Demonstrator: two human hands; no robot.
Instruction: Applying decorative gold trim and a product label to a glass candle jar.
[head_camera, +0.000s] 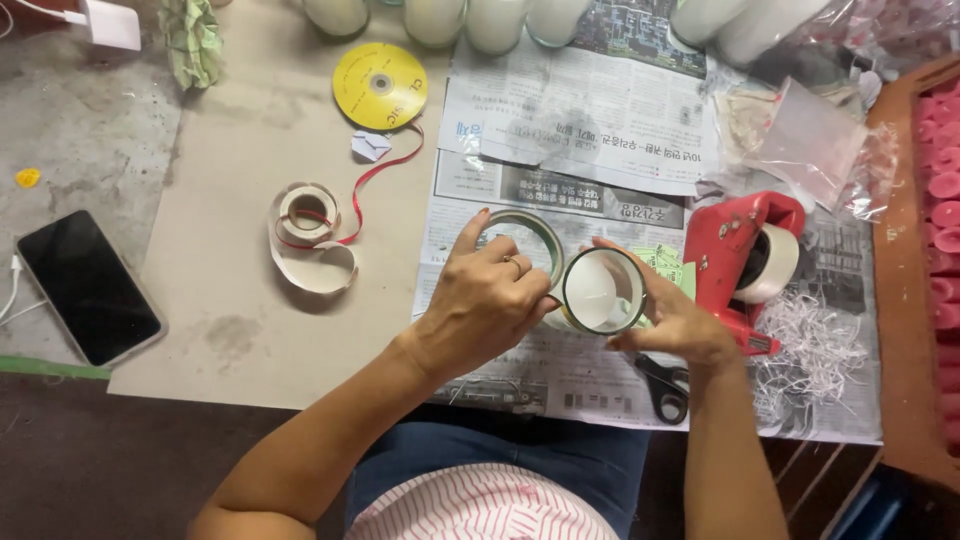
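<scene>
A glass (603, 291) lying on its side over the newspaper (580, 130) is clasped between the left hand (487, 300) and right hand (677, 318), and is probably best turned slowly, fingers kept wrapped round it, clear of the tape dispenser (745, 262).

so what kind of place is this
Likely a home craft workspace for candle making: white candles in glass jars stand in a row, newspaper covers the surface, and a red tape dispenser sits nearby.
</scene>
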